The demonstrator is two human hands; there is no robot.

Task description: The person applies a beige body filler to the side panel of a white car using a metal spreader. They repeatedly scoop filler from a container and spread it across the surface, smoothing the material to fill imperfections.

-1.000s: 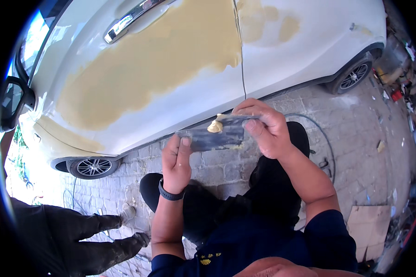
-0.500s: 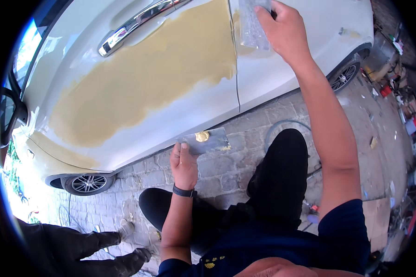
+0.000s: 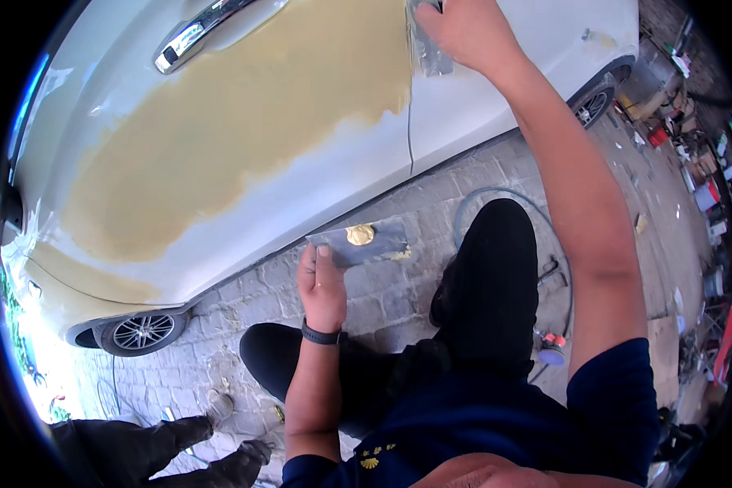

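Pinched between the thumb and fingers of my left hand (image 3: 323,286) is a flat grey plate (image 3: 389,238), held level over the paving. A dollop of tan putty (image 3: 360,235) sits on it, with a smear along its right edge. At the top of the picture, my right hand (image 3: 473,37) grips a thin grey putty spreader (image 3: 433,62) by the white car's rear door (image 3: 496,98), just right of the door seam. Whether its edge touches the panel is hard to tell. A wide tan putty patch (image 3: 228,130) covers much of the front door (image 3: 317,183).
A chrome door handle (image 3: 189,42) lies above the patch. Beside my right knee, a hose (image 3: 460,213) curves over the paving (image 3: 374,297); a round purple-and-orange tool (image 3: 551,351) lies nearby. Another person's legs (image 3: 150,447) are at lower left. Clutter (image 3: 708,195) lines the right.
The view has shifted, so the car sits higher and further left. My right hand and spreader have moved slightly along the rear door, the spreader appearing more tilted. My left hand keeps the plate in place.
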